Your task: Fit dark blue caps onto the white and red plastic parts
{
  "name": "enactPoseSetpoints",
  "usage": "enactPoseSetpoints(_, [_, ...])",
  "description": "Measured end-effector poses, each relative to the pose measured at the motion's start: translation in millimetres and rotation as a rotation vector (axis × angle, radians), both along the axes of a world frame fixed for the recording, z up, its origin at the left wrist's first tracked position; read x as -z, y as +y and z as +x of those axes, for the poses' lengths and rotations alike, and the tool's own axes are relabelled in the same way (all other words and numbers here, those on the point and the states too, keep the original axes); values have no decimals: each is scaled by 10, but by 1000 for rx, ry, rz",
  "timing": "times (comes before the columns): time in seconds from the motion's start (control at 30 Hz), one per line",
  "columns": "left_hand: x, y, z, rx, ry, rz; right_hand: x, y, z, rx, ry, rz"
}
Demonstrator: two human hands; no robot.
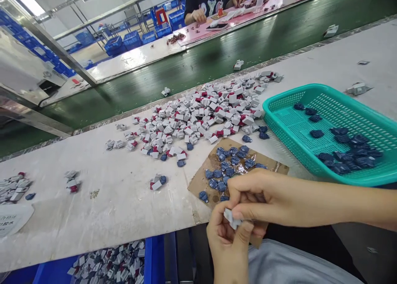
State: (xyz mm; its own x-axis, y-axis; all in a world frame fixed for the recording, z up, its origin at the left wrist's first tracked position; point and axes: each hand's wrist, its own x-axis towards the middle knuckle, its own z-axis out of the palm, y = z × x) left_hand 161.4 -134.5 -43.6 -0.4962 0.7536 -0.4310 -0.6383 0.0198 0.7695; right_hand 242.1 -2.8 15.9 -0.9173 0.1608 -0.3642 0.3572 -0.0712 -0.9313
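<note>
Fingers of my left hand [228, 238] are wrapped round a small light grey plastic part [232, 218] at the table's front edge. From the right, my right hand [257, 193] pinches at the same part, thumb pressed against it; whether a second piece sits between those fingertips is hidden. Just beyond the hands lies a brown cardboard sheet [198, 180] bearing several dark blue fist-shaped pieces [228, 166] and a wet, shiny patch. Behind it spreads a large heap of grey and dark red plastic parts [198, 114].
At right stands a green perforated basket [288, 147] holding dark blue pieces. A green conveyor belt [124, 85] crosses behind, carrying a few grey parts. Below the table edge is a blue bin [154, 259] of parts. Across the belt, a co-worker [211, 3] sits at a pink-topped table.
</note>
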Motion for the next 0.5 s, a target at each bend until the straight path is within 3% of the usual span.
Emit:
enactPoseSetpoints(0.07, [-40,10,-55,-24,-29,2,12,53,-20,54,6,25])
enactPoseSetpoints(0.2, [-132,54,-154,-61,54,-18,71,130,-29,271,56,257])
enactPoseSetpoints(0.33, [-126,49,-130,-40,225,-79,70,166,6,261,43,425])
enactPoseSetpoints(0.4, [-118,-65,-237,-77,278,-119,61,257,128,260,21,599])
enactPoseSetpoints(0.5, [-138,-351,-732,-246,365,-270,136,545,540,412,-110,1035])
